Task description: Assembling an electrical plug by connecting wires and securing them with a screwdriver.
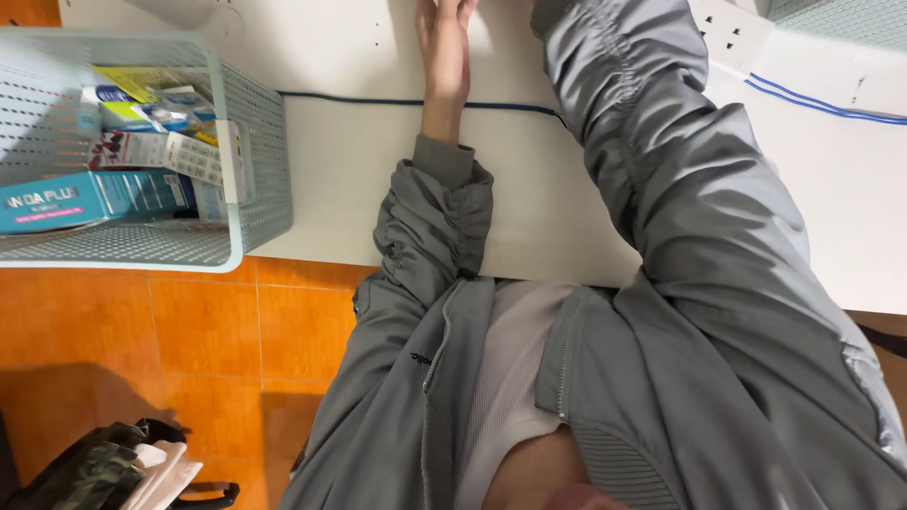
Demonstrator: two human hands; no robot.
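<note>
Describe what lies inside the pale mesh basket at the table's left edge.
The mesh basket holds a teal box, blister strips and small packets. Whatever lies beneath them is covered.

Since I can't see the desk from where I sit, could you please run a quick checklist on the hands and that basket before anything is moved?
1. Left hand in view: ok, it lies on the white table, fingertips cut off at the frame's top.
2. Right hand in view: not ok, only the grey sleeve shows.
3. Left hand empty: cannot tell.
4. Mesh basket fully on the table: not ok, it sits at the table's edge and seems to overhang the orange floor.
5. Boxes inside the basket: ok.
6. Blue cable clear of the basket: cannot tell.
</note>
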